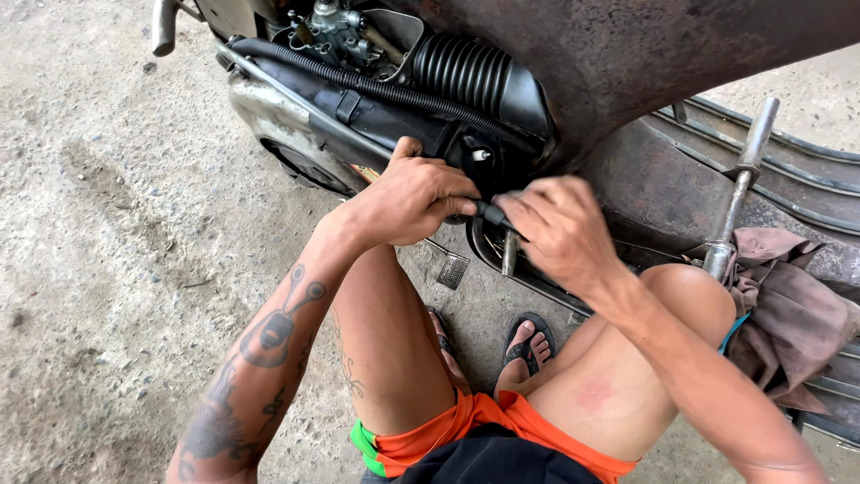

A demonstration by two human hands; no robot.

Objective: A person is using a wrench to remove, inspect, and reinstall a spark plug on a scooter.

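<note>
Head view shows our left hand (408, 202) and right hand (551, 229) both pinched shut on a short black tool handle (491, 215) at the scooter's open engine bay (448, 99), steadying it together against the casing.

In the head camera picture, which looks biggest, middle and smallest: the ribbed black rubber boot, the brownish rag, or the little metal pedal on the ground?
1. Brownish rag, though it lies nearer the camera, so this is unsure.
2. Ribbed black rubber boot, fairly close to the rag in size.
3. Little metal pedal, clearly smallest.
</note>
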